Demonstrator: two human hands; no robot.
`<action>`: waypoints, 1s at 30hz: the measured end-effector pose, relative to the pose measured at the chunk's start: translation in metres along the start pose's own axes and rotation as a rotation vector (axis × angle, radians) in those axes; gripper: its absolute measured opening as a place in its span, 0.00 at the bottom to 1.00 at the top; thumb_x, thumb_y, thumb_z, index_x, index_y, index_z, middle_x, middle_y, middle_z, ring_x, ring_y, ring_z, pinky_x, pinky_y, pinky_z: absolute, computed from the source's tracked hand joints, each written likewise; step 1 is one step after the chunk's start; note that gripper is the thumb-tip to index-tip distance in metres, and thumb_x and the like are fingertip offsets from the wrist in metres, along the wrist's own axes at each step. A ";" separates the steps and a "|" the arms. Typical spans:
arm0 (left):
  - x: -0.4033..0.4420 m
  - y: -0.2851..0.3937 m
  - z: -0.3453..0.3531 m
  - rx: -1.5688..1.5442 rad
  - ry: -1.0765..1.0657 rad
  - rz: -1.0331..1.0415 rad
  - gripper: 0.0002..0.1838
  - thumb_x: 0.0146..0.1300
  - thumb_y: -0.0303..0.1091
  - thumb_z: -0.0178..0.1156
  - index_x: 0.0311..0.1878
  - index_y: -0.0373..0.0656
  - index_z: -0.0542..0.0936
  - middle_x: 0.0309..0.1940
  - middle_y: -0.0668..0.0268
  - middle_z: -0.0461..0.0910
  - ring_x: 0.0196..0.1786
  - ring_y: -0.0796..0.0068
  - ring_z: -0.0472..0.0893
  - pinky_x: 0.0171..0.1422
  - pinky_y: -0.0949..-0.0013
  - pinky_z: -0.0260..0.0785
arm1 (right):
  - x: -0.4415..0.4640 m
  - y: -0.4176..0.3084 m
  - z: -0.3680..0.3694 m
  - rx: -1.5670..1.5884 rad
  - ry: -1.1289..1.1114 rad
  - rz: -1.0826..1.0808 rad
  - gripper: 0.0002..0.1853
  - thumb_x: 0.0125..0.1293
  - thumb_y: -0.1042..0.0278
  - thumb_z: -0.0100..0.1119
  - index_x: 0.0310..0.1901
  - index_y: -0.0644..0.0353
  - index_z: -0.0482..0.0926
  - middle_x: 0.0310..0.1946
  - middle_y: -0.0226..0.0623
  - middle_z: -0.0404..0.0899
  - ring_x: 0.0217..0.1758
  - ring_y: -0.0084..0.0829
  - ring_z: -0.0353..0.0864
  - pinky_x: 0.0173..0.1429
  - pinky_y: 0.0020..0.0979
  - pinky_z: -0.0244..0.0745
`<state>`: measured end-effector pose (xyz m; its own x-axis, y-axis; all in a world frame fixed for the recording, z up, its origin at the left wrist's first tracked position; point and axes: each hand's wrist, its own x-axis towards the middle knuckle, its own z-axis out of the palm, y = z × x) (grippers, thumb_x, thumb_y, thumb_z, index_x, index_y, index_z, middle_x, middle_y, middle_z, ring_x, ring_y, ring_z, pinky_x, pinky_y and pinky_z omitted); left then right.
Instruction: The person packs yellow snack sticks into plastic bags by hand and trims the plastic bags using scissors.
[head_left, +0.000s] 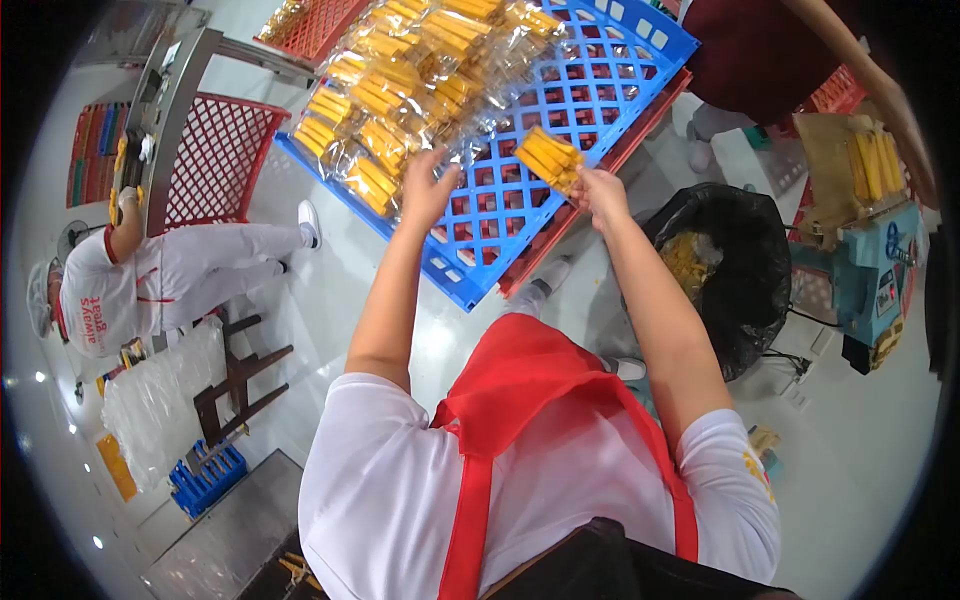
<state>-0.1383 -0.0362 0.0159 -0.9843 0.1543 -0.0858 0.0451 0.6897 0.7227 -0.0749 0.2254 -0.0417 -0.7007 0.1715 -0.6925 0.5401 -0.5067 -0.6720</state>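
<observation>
My right hand [601,196] pinches the lower corner of a clear pack of yellow sticks [547,157] over the right side of a blue plastic crate [462,290]. Several more clear packs of yellow sticks [385,90] lie in rows across the crate's left and far part, their wrappers shiny and overlapping. At the near edge of those packs is my left hand [428,188], thumb and fingers apart with nothing held. Whether its fingertips touch a wrapper I cannot tell. The crate's lattice floor shows between my hands.
A red crate [545,252] sits under the blue one. To the right stands a bin with a black liner [755,270] holding yellow scraps, near a teal machine [880,275]. One person [170,275] works at the left; another person's arm [850,50] shows at upper right.
</observation>
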 end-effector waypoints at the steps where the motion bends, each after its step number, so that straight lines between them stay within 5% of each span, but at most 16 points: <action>1: 0.020 0.007 -0.002 0.230 0.143 0.185 0.21 0.51 0.38 0.58 0.48 0.39 0.74 0.53 0.48 0.66 0.55 0.53 0.66 0.58 0.58 0.58 | -0.003 -0.002 -0.002 -0.034 -0.022 -0.001 0.10 0.58 0.61 0.54 0.31 0.59 0.70 0.22 0.31 0.73 0.20 0.17 0.68 0.19 0.18 0.59; 4: 0.071 0.044 -0.007 0.380 0.280 0.402 0.24 0.49 0.41 0.59 0.51 0.46 0.73 0.61 0.47 0.55 0.62 0.46 0.55 0.63 0.51 0.49 | -0.025 -0.004 -0.011 -0.117 -0.008 -0.087 0.13 0.57 0.59 0.56 0.36 0.60 0.72 0.26 0.28 0.73 0.25 0.16 0.70 0.26 0.17 0.62; 6: 0.094 0.071 -0.011 0.849 0.242 0.303 0.26 0.48 0.47 0.59 0.52 0.48 0.72 0.62 0.48 0.53 0.65 0.47 0.51 0.62 0.45 0.47 | -0.046 -0.007 -0.016 -0.165 0.021 -0.243 0.14 0.56 0.64 0.59 0.39 0.66 0.72 0.26 0.28 0.72 0.27 0.16 0.68 0.30 0.18 0.63; 9: 0.133 0.071 -0.019 1.031 0.065 0.083 0.30 0.50 0.45 0.57 0.57 0.49 0.67 0.65 0.54 0.46 0.66 0.48 0.46 0.63 0.40 0.42 | -0.073 0.000 -0.042 -0.223 -0.067 -0.268 0.14 0.56 0.66 0.58 0.41 0.66 0.72 0.28 0.28 0.73 0.30 0.17 0.69 0.34 0.19 0.65; 12: 0.166 0.044 -0.026 1.023 0.126 0.024 0.29 0.51 0.43 0.55 0.58 0.45 0.66 0.65 0.58 0.49 0.66 0.51 0.48 0.60 0.39 0.45 | -0.105 0.006 -0.071 -0.232 -0.071 -0.257 0.13 0.57 0.67 0.57 0.40 0.67 0.72 0.30 0.30 0.74 0.30 0.17 0.70 0.34 0.20 0.66; 14: 0.172 0.044 -0.051 0.850 0.408 0.215 0.28 0.50 0.43 0.54 0.55 0.41 0.68 0.62 0.56 0.57 0.63 0.53 0.55 0.60 0.47 0.52 | -0.126 0.011 -0.090 -0.203 -0.037 -0.261 0.13 0.57 0.68 0.56 0.41 0.67 0.72 0.31 0.30 0.74 0.31 0.18 0.70 0.35 0.21 0.66; 16: 0.185 0.044 -0.083 0.625 0.410 0.310 0.24 0.49 0.40 0.53 0.50 0.39 0.71 0.52 0.53 0.69 0.54 0.53 0.67 0.55 0.58 0.61 | -0.148 0.011 -0.103 -0.121 -0.022 -0.233 0.13 0.57 0.67 0.56 0.42 0.65 0.72 0.32 0.31 0.74 0.32 0.19 0.71 0.35 0.21 0.67; 18: 0.159 0.095 -0.105 0.555 0.381 0.176 0.20 0.49 0.33 0.50 0.46 0.36 0.74 0.41 0.51 0.76 0.42 0.50 0.74 0.49 0.64 0.66 | -0.162 0.007 -0.111 -0.074 -0.021 -0.249 0.13 0.58 0.66 0.55 0.42 0.64 0.72 0.31 0.31 0.74 0.32 0.19 0.71 0.35 0.20 0.67; 21: 0.121 0.156 -0.117 0.429 0.257 0.272 0.18 0.49 0.30 0.48 0.43 0.35 0.77 0.34 0.54 0.79 0.33 0.56 0.78 0.41 0.64 0.70 | -0.176 -0.009 -0.107 0.011 -0.032 -0.249 0.14 0.58 0.65 0.55 0.43 0.63 0.71 0.31 0.31 0.74 0.32 0.20 0.72 0.36 0.20 0.67; 23: 0.085 0.197 -0.116 -0.071 -0.081 0.284 0.17 0.50 0.31 0.49 0.42 0.36 0.78 0.34 0.59 0.80 0.30 0.70 0.78 0.38 0.72 0.70 | -0.187 -0.024 -0.099 0.051 -0.069 -0.265 0.14 0.59 0.64 0.54 0.44 0.62 0.71 0.32 0.31 0.74 0.32 0.20 0.72 0.36 0.20 0.67; 25: 0.034 0.259 -0.117 -0.183 -0.316 0.317 0.17 0.50 0.32 0.50 0.42 0.37 0.78 0.34 0.63 0.79 0.30 0.81 0.75 0.36 0.78 0.68 | -0.195 -0.044 -0.089 0.209 -0.135 -0.266 0.16 0.59 0.63 0.54 0.46 0.60 0.69 0.35 0.30 0.73 0.33 0.20 0.72 0.37 0.22 0.67; 30: -0.033 0.352 -0.101 -0.272 -0.672 0.563 0.16 0.52 0.32 0.48 0.41 0.36 0.78 0.36 0.62 0.78 0.34 0.79 0.75 0.37 0.76 0.69 | -0.220 -0.089 -0.096 0.444 -0.360 -0.376 0.30 0.61 0.42 0.41 0.57 0.57 0.60 0.48 0.37 0.69 0.48 0.35 0.71 0.46 0.37 0.70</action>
<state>-0.1069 0.1302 0.3424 -0.5193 0.8546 0.0085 0.3622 0.2110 0.9079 0.0757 0.3139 0.1451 -0.9562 0.1508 -0.2507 0.0411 -0.7793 -0.6253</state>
